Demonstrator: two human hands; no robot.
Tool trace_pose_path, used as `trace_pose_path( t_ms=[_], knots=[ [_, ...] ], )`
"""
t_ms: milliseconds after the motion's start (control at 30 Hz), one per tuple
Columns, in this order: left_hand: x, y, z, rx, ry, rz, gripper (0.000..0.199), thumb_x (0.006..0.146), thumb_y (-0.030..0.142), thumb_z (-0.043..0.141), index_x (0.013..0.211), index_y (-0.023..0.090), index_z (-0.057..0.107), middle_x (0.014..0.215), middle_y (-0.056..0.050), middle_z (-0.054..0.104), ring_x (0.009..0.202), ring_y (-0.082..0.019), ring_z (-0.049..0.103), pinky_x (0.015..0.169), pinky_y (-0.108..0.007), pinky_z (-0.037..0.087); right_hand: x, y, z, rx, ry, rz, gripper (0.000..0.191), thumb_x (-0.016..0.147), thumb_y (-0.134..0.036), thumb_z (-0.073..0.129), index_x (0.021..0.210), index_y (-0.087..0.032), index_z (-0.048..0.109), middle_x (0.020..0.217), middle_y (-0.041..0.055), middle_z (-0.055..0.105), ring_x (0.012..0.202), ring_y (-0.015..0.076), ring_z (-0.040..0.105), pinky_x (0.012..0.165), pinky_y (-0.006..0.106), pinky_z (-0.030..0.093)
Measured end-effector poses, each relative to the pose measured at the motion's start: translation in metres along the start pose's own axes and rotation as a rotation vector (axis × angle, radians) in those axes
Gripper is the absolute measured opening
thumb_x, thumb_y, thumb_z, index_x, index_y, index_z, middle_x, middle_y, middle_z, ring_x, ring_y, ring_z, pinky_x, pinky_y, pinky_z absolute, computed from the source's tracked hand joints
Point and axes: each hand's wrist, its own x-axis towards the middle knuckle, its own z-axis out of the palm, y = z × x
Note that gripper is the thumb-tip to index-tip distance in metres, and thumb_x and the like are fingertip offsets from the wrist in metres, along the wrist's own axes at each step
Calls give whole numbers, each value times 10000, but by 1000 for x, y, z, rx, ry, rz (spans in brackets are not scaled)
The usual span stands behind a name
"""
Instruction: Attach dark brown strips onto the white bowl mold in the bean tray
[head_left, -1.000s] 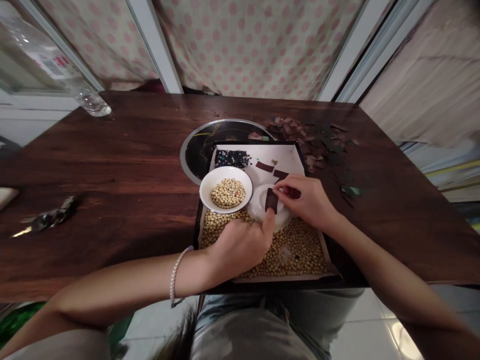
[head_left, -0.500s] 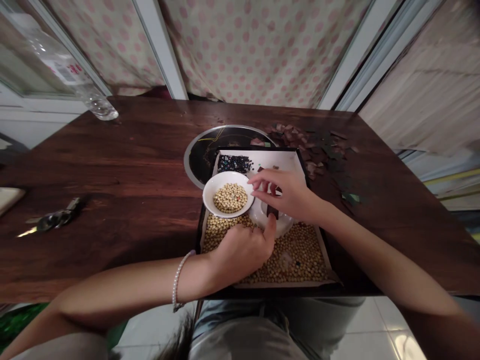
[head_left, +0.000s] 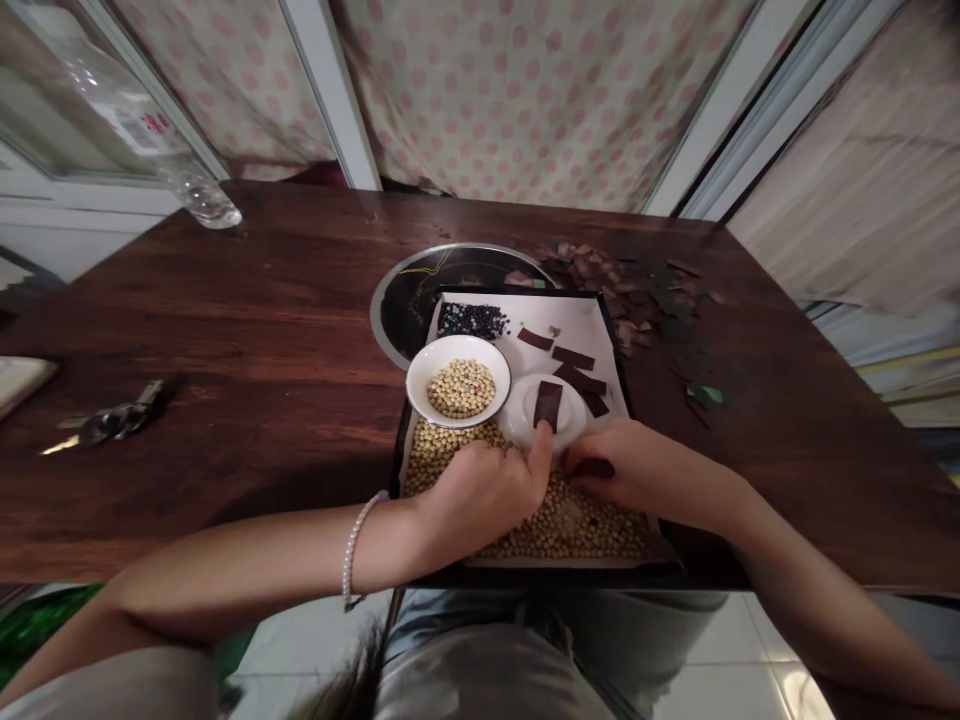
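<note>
A shallow tray (head_left: 613, 352) lies before me with yellow beans (head_left: 517, 530) in its near part. On the beans stands a white bowl (head_left: 420, 368) partly filled with similar beans. Right of it is a small white dish (head_left: 517, 405), and a dark brown strip (head_left: 549, 398) lies on its top. My left hand (head_left: 491, 490) is closed, one fingertip pressed to the strip's near end. My right hand (head_left: 637, 462) reaches into the beans at the dish's near right side, its fingers drawn together. Whatever is between those fingertips is hidden.
More brown strips (head_left: 574, 358) and dark beads (head_left: 471, 320) lie in the tray's far part. Behind it is a round dark plate (head_left: 397, 310). Dry brown scraps (head_left: 592, 268) are scattered at the right. Keys (head_left: 116, 420) and a plastic bottle (head_left: 161, 140) are at the left.
My right hand has moved from above the dish, near the bowl's rim, down and right to the beans, uncovering the strips behind. My left hand stays at the strip.
</note>
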Motion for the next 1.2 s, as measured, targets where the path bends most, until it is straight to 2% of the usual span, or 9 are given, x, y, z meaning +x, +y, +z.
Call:
trace_pose_path(
  t_ms=[233,400,567,667,833,1000,1100,1200],
  knots=[
    [1,-1,0,-2,-28,-3,436,768,34,413,1190,-42,490,472,-17,547,357,-133,516,348,-237,343,1,-15,8,-138,32,-61,147,778,-153,556,874,-200,657,881,32,695,762,172,632,623,262,393],
    [1,-1,0,-7,-15,0,438,760,32,419,1183,-50,496,465,-16,544,348,-137,511,339,-238,345,2,-13,13,-220,65,-60,147,793,-184,546,899,-199,646,839,24,700,705,171,629,576,267,360],
    [1,-1,0,-6,-2,-4,441,749,29,421,1175,-43,509,459,-15,538,343,-133,505,339,-238,339,0,-12,14,-193,89,-70,135,782,-173,548,857,-176,659,801,37,696,677,163,619,572,261,370],
    [0,0,1,-1,11,-16,433,758,28,401,1171,-38,515,454,-18,535,343,-131,504,344,-236,329,-1,-12,4,-71,182,-99,125,769,-151,553,832,-164,660,704,15,669,601,114,581,550,222,377],
    [-1,1,-1,-53,-13,-37,462,758,56,390,1199,-42,489,445,-23,530,323,-132,470,331,-251,260,11,-7,-13,65,476,-29,79,758,-179,582,788,-155,651,528,-41,540,457,57,451,464,170,341],
    [1,0,-5,-135,-114,-66,514,757,131,426,1236,-55,447,463,-53,559,311,-143,452,321,-272,192,27,5,-17,3,478,-27,87,784,-204,564,778,-161,640,559,-31,549,498,72,468,489,182,353],
    [3,-1,-7,-152,-157,-78,542,751,136,426,1263,-40,421,461,-50,553,325,-153,459,325,-270,196,30,10,-19,-29,604,33,91,781,-202,562,795,-159,642,578,-23,561,502,76,470,501,188,364],
    [3,-1,-7,-155,-177,-68,541,752,128,414,1269,-31,414,462,-45,547,335,-156,459,328,-266,212,30,10,-21,-8,545,4,98,785,-214,564,797,-159,644,568,-25,554,491,73,459,485,184,360]
  ],
)
